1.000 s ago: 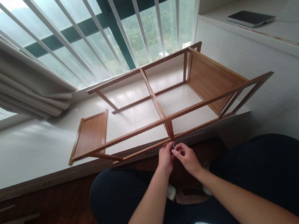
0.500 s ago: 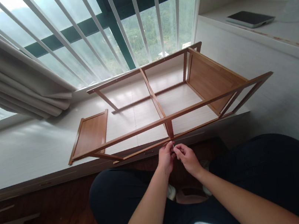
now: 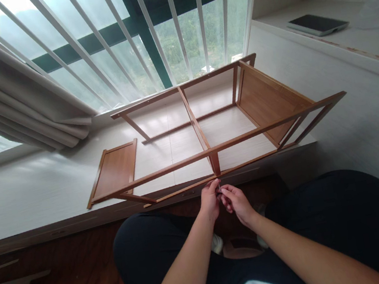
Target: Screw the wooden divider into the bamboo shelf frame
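Curtain: we see a pale curtain (image 3: 7, 93) bunched at the left end of the window, above the sill.
Loose panel: a brown wooden panel (image 3: 113, 170) lies flat on the white window ledge (image 3: 23, 195), touching the left end of the frame.
Frame: the wooden shelf frame (image 3: 205, 130) lies on its side along the ledge, its front rail at the ledge's near edge.
Left hand: our left hand (image 3: 209, 200) is curled just below the frame's middle upright, fingertips pinched on a small metal piece (image 3: 219, 188).
Small metal piece: thin and pale, it stands between both hands, just under the front rail; we cannot tell what it is.
Right hand: our right hand (image 3: 237, 201) is closed, fingertips touching the same piece and the left hand.
Tablet: a dark tablet (image 3: 317, 24) rests on the right shelf, well apart.
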Motion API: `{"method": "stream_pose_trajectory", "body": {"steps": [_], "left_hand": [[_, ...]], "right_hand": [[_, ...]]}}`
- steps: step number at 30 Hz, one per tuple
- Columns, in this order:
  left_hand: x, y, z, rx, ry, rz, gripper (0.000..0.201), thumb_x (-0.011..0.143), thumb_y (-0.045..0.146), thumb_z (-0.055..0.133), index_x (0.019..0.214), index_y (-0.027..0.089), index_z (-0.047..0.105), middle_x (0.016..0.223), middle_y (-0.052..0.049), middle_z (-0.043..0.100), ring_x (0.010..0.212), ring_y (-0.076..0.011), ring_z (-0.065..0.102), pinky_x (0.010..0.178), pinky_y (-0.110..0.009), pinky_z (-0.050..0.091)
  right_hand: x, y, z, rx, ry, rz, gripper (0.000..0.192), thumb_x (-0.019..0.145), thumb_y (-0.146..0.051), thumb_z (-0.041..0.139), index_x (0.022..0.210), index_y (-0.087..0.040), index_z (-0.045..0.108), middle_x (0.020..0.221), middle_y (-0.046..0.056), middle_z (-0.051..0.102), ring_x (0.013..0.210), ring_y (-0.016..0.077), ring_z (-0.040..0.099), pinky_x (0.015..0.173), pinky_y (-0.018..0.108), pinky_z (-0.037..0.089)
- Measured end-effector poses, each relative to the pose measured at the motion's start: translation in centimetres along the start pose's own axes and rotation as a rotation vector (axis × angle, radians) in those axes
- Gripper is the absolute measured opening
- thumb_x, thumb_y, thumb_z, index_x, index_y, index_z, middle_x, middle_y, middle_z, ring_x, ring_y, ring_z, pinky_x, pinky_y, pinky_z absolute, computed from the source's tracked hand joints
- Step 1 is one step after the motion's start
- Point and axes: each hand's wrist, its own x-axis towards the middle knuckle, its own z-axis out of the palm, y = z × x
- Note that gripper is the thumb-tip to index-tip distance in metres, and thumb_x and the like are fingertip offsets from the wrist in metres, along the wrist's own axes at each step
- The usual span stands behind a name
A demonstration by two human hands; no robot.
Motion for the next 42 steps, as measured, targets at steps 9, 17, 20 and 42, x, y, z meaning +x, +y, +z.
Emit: {"method": "stream_pose_trajectory", "body": {"steps": [9,17,20,42], "left_hand": [[0.01,-0.13,-0.04,-0.034,-0.023,0.000,0.041,0.063,0.039,0.082,0.087,0.011,0.066,0.062,0.002,0.054,0.049,-0.0092,0.052,0.041,-0.020,0.036],[-0.17,-0.31,0.08,-0.053,-0.078,-0.054,0.044,0.066,0.044,0.079,0.093,0.015,0.061,0.058,0.005,0.052,0.037,-0.0094,0.046,0.035,-0.023,0.033],[-0.25,-0.34,0.02,-0.028,-0.099,-0.071,0.045,0.067,0.048,0.077,0.094,0.016,0.059,0.054,0.007,0.049,0.032,-0.0092,0.043,0.034,-0.023,0.034],[-0.27,-0.32,-0.53,0.077,-0.067,0.018,0.041,0.069,0.045,0.079,0.086,0.010,0.065,0.057,0.003,0.053,0.040,-0.0073,0.048,0.040,-0.020,0.035]], "right_hand": [[0.06,-0.23,-0.22,-0.089,0.048,-0.034,0.032,0.081,-0.051,0.063,0.081,-0.019,0.056,0.052,-0.007,0.050,0.037,0.0050,0.034,0.033,0.016,0.023],[0.39,0.19,-0.52,-0.120,0.051,-0.086,0.034,0.084,-0.052,0.060,0.081,-0.019,0.057,0.052,-0.007,0.051,0.037,0.0050,0.035,0.033,0.016,0.024],[0.31,0.22,-0.36,-0.003,0.020,-0.018,0.034,0.084,-0.052,0.061,0.081,-0.018,0.058,0.052,-0.006,0.050,0.036,0.0050,0.034,0.033,0.016,0.024],[0.26,0.04,-0.17,0.082,0.010,0.016,0.035,0.082,-0.052,0.064,0.080,-0.019,0.054,0.052,-0.007,0.049,0.036,0.0043,0.033,0.032,0.016,0.024]]}}
